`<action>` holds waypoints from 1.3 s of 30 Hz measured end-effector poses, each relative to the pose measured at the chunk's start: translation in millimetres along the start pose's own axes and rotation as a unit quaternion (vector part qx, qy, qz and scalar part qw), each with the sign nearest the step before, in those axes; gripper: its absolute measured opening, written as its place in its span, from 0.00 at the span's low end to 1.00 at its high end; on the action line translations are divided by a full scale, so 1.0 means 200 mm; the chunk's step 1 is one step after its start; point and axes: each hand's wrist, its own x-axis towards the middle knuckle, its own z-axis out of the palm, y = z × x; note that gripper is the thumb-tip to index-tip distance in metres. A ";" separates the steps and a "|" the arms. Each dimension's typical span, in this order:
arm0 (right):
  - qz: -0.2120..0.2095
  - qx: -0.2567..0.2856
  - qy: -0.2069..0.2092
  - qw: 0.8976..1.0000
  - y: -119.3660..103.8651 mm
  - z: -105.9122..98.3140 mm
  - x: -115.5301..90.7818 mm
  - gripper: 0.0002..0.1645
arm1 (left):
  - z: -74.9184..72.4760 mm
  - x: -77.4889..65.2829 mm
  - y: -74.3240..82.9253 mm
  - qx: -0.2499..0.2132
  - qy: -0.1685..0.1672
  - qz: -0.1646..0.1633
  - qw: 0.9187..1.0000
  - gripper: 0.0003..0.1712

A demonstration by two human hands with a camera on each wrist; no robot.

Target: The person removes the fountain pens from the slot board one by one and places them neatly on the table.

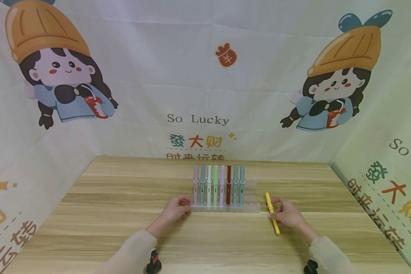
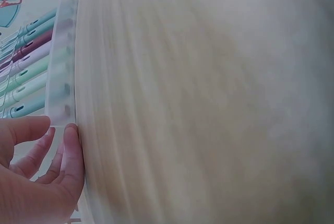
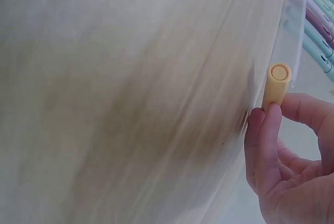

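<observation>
A clear pen rack (image 1: 226,208) on the table holds several pens side by side, in pink, teal, green, lilac and dark red (image 1: 228,186). My left hand (image 1: 177,208) grips the rack's left end; in the left wrist view the thumb (image 2: 36,128) lies at the corner and the fingers bend round the edge. To the right of the rack, my right hand (image 1: 287,214) pinches a yellow pen (image 1: 270,205) between thumb and fingers. That pen slants, its upper end leaning toward the rack. The right wrist view shows its round end (image 3: 279,72) above the fingertips.
Unfilled notches lie at the rack's right end (image 1: 255,207). Beneath everything is a wood-grain table (image 1: 123,198). A pale cloth with printed cartoon figures (image 1: 209,83) hangs behind it and along both sides.
</observation>
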 end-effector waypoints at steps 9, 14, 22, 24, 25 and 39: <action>-0.002 -0.053 0.002 0.999 0.01 0.01 0.01 0.27 | -0.01 0.00 -0.01 0.002 -0.005 0.002 1.000 0.09; -0.004 -0.048 -0.003 0.999 0.01 0.00 0.00 0.26 | -0.01 0.00 -0.01 0.003 -0.010 0.002 1.000 0.10; -0.042 -0.083 0.046 0.995 -0.02 -0.02 0.00 0.23 | -0.01 -0.01 0.01 0.005 -0.006 -0.004 1.000 0.10; -0.074 -0.092 0.067 0.991 -0.04 -0.01 0.01 0.21 | -0.01 -0.01 0.01 0.003 -0.005 -0.004 1.000 0.10; -0.087 -0.087 0.074 0.990 -0.04 -0.01 0.01 0.20 | -0.01 -0.01 0.01 0.004 -0.004 -0.003 1.000 0.10; -0.140 0.039 0.098 0.985 -0.16 0.18 0.13 0.20 | -0.01 -0.01 0.01 0.002 -0.006 -0.002 1.000 0.10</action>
